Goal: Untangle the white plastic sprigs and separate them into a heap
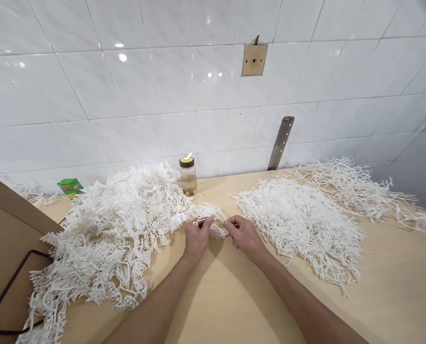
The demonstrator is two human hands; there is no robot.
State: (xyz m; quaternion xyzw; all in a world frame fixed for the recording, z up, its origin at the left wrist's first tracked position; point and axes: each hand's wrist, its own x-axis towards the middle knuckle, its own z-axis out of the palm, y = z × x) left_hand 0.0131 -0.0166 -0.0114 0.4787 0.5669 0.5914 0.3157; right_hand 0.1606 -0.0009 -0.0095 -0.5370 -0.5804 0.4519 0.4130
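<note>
My left hand point(196, 238) is closed in a pinch on white strands, in the middle of the table. Beside it on the right, my right hand point(242, 234) is also pinched, with its fingertips at the edge of the same small white bunch point(218, 231); what it grips is too small to make out. A large tangled heap of white strands point(109, 229) lies to the left of my hands. On their right is a flatter pile of white strands point(302, 215).
Thinner white strands point(359, 184) spread at the back right. A jar with a yellow-and-black lid point(188, 177) stands near the tiled wall. A green packet point(70, 186) sits behind the left heap, and a brown board point(8, 258) rises at the left edge.
</note>
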